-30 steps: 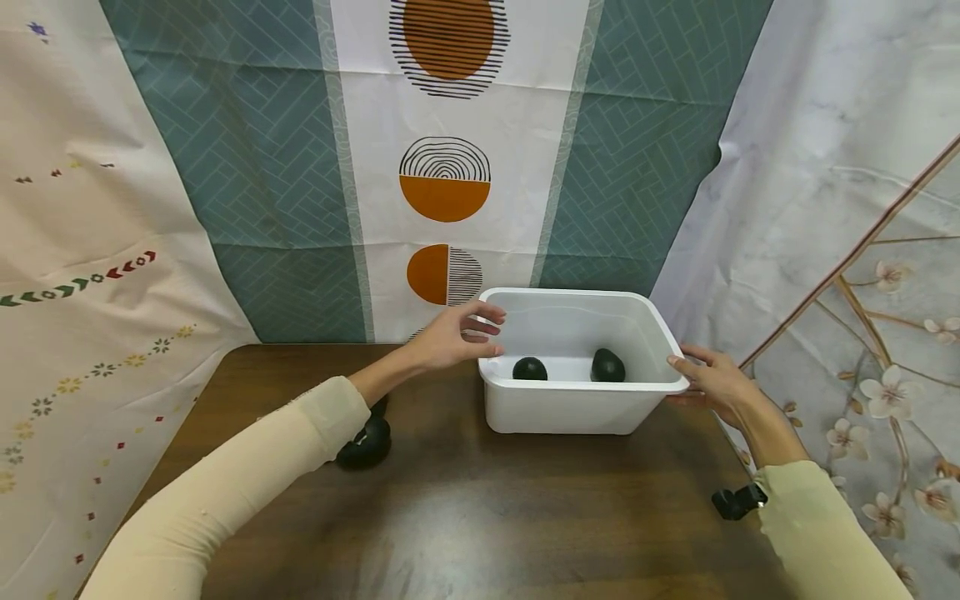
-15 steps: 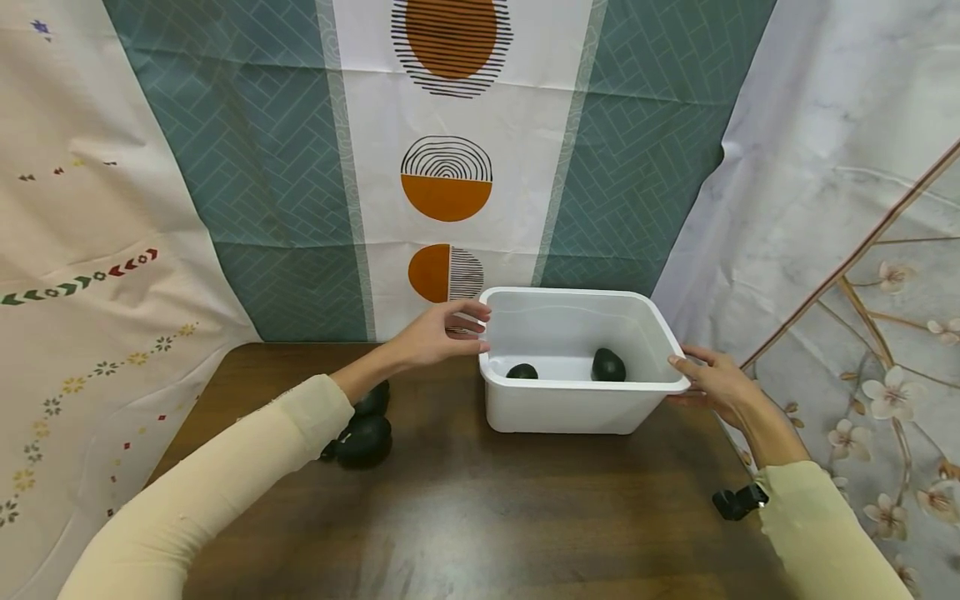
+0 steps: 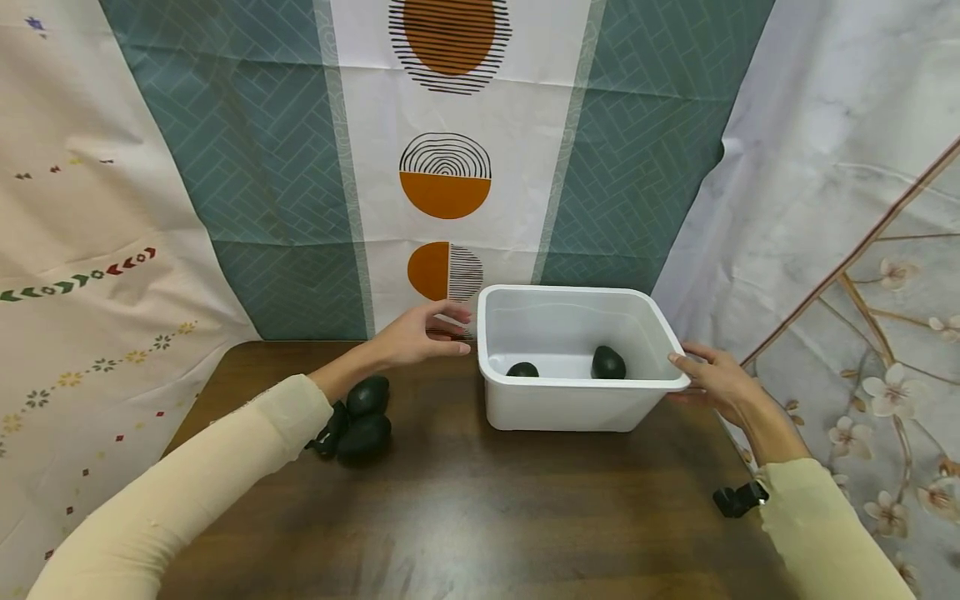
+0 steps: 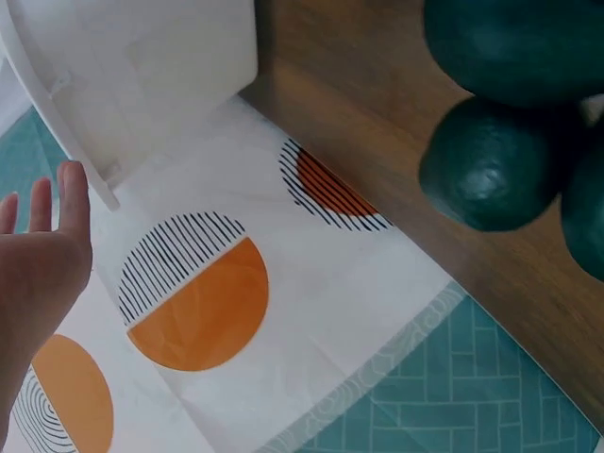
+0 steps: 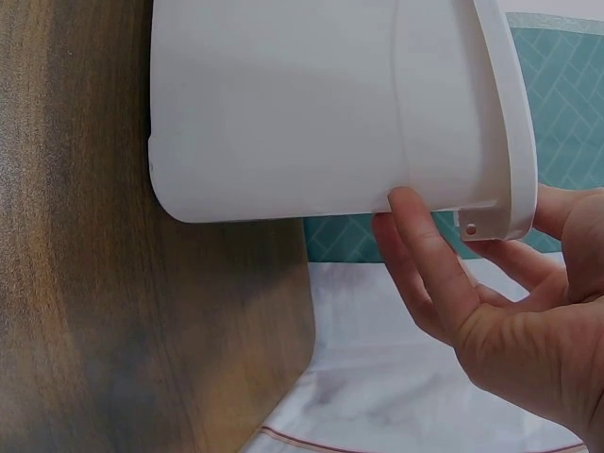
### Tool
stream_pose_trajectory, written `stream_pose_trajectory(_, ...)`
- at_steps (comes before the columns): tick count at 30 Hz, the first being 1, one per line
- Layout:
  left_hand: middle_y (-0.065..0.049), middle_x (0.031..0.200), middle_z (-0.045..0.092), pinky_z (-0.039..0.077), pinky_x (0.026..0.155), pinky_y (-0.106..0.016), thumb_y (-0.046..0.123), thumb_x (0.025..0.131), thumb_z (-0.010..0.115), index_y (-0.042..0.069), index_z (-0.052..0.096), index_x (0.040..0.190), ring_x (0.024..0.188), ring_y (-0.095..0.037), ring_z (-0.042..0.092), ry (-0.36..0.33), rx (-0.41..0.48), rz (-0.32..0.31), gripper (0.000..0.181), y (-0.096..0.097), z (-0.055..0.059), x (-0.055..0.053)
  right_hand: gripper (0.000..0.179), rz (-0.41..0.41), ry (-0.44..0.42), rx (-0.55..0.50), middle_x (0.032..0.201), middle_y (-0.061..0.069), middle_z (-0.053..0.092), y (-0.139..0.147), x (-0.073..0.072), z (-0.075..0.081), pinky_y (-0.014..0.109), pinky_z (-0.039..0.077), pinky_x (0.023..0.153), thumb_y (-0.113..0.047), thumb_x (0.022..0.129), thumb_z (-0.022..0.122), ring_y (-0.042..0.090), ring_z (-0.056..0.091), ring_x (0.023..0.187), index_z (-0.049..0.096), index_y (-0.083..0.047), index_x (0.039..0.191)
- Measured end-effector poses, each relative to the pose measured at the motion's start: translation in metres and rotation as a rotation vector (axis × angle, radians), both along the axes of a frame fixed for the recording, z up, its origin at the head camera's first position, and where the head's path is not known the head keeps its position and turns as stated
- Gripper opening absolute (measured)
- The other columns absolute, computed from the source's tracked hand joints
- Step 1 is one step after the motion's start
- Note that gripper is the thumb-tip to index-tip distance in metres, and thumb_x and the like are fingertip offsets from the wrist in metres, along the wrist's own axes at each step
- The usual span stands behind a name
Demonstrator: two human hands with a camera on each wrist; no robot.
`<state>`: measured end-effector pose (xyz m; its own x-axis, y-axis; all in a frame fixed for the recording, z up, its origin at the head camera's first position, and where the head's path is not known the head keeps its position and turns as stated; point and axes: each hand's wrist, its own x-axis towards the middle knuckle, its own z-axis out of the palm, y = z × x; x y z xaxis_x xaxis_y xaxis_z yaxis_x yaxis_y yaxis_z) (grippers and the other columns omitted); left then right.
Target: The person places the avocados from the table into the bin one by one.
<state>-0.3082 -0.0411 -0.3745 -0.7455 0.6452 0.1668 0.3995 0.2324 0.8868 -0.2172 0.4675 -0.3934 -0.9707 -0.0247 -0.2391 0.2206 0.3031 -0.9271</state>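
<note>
White bin point(image 3: 562, 410) | two avocados point(image 3: 608, 364) inside | right hand point(image 3: 718, 383) grips it | left hand point(image 3: 418, 335) just beside, fingers loose

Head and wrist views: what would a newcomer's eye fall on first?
The white plastic tub on the wooden table stands out first, with two avocados inside and the right hand gripping its right end. Next comes the avocado cluster on the table to its left. Behind, orange-and-black circles run down the white band of the hanging cloth.
</note>
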Motion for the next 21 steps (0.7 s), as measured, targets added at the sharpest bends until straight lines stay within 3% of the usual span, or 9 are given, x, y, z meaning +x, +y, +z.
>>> stream_pose_trajectory(7, -0.010, 0.141, 0.063, 0.052, 0.109, -0.046, 0.019, 0.094, 0.084, 0.009, 0.058, 0.146, 0.127, -0.031, 0.064, 0.008, -0.051, 0.039, 0.059, -0.012, -0.002, -0.001, 0.076, 0.003, 0.004, 0.007, 0.152, 0.038, 0.036, 0.000, 0.002, 0.002, 0.045, 0.062, 0.089, -0.031, 0.114, 0.051, 0.011, 0.071, 0.094, 0.013, 0.008, 0.166)
stream_pose_trajectory(21, -0.011, 0.142, 0.062, 0.052, 0.108, -0.049, 0.018, 0.094, 0.083, 0.009, 0.057, 0.147, 0.128, -0.034, 0.063, 0.041, -0.078, 0.040, 0.060, -0.023, -0.001, 0.001, 0.077, -0.002, -0.003, -0.001, 0.155, 0.040, 0.032, -0.002, 0.002, 0.001, 0.046, 0.062, 0.091, -0.032, 0.113, 0.052, 0.012, 0.071, 0.094, 0.012, 0.006, 0.166)
